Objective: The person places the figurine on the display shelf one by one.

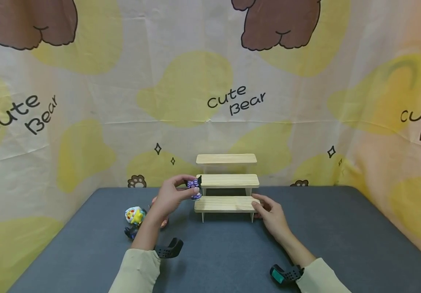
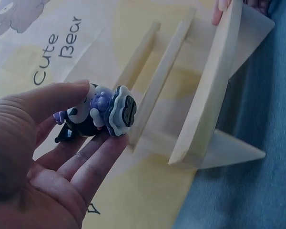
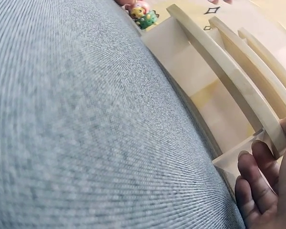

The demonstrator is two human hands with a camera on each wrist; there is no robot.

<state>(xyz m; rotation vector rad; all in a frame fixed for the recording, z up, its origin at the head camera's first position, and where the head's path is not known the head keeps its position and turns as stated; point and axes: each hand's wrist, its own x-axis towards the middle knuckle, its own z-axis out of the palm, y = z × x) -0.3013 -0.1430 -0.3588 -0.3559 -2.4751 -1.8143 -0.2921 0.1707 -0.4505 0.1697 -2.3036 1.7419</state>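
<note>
My left hand (image 1: 171, 196) pinches a small figurine (image 1: 194, 189) in purple, black and white between thumb and fingers. It is held just left of a three-step wooden display stand (image 1: 226, 204), near the middle step. In the left wrist view the figurine (image 2: 102, 109) lies tilted sideways, its dark-and-white base facing the stand. At the stand's right end, my right hand (image 1: 272, 215) grips the lowest step, thumb and fingers about its edge. The right wrist view shows curled fingers (image 3: 260, 188) beside the step's side support.
On the grey-blue tabletop (image 1: 225, 252), left of the stand, lie a colourful figurine with a yellow star (image 1: 135, 215) and a dark figurine (image 1: 131, 232). A pinkish thing (image 1: 164, 222) is partly hidden behind my left wrist. A printed cloth (image 1: 181, 89) hangs behind the table.
</note>
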